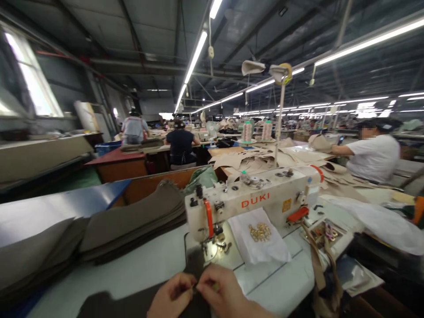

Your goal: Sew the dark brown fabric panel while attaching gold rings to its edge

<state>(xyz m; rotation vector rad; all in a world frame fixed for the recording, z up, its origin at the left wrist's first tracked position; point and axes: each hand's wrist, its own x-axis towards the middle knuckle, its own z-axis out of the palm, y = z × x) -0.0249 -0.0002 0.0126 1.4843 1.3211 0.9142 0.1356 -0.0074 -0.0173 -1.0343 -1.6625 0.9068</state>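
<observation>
My left hand and my right hand meet at the front edge of the sewing machine, thumbs and fingertips pinched together. A small gold glint shows at the fingertips, but what they pinch is too small to make out. Dark fabric lies beneath both hands, and a narrow part of it reaches toward the needle area. On the machine bed, a white cloth carries a pile of gold metal pieces, beyond my right hand.
Stacked dark fabric panels lie to the left. A parts tray and tan straps are at the right. Cut tan pieces cover the table behind the machine. A person in a white shirt works at the right; others sit farther back.
</observation>
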